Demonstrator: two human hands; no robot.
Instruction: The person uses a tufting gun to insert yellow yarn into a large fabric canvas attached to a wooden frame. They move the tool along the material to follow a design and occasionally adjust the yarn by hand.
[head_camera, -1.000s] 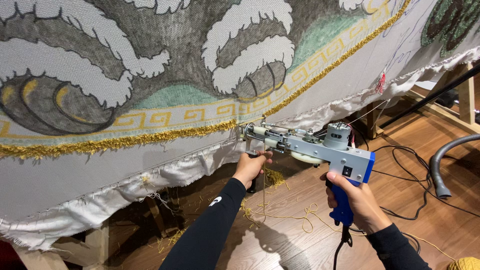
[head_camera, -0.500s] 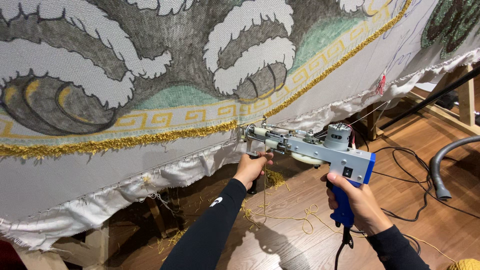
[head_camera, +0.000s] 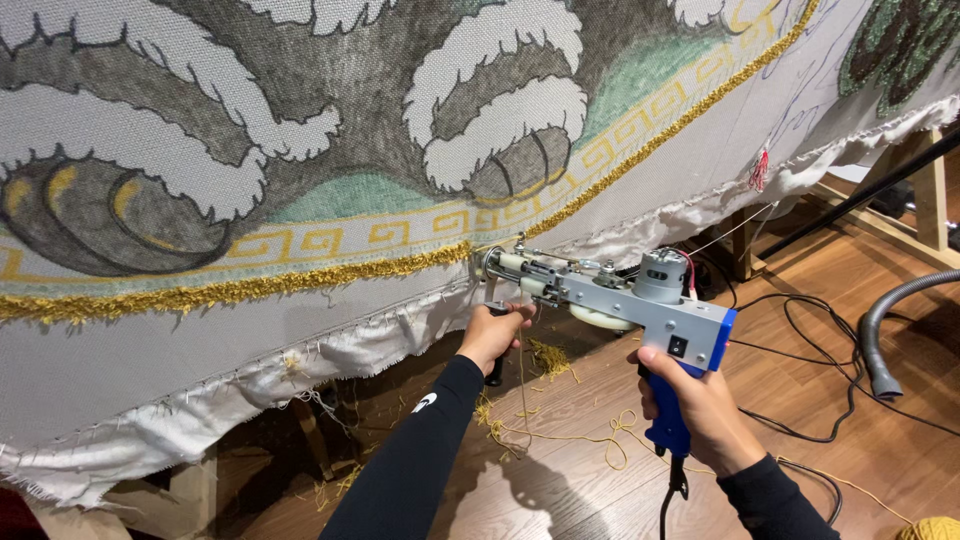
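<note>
A blue and grey tufting gun (head_camera: 640, 300) points its needle end at a stretched backing cloth (head_camera: 330, 300) with a grey, white and green pattern. My right hand (head_camera: 700, 410) grips the gun's blue rear handle. My left hand (head_camera: 493, 333) is wrapped around the black front handle under the needle end. The gun's tip touches the cloth right at the end of a tufted gold border line (head_camera: 300, 280). Both arms wear black sleeves.
Loose yellow yarn (head_camera: 560, 430) lies scattered on the wooden floor. Black cables (head_camera: 830, 380) and a grey hose (head_camera: 885, 330) run at the right. A wooden frame leg (head_camera: 930, 200) stands at the far right. The cloth's frayed lower edge (head_camera: 200, 410) hangs over the frame.
The gun and both hands have shifted slightly right and up along the gold border line.
</note>
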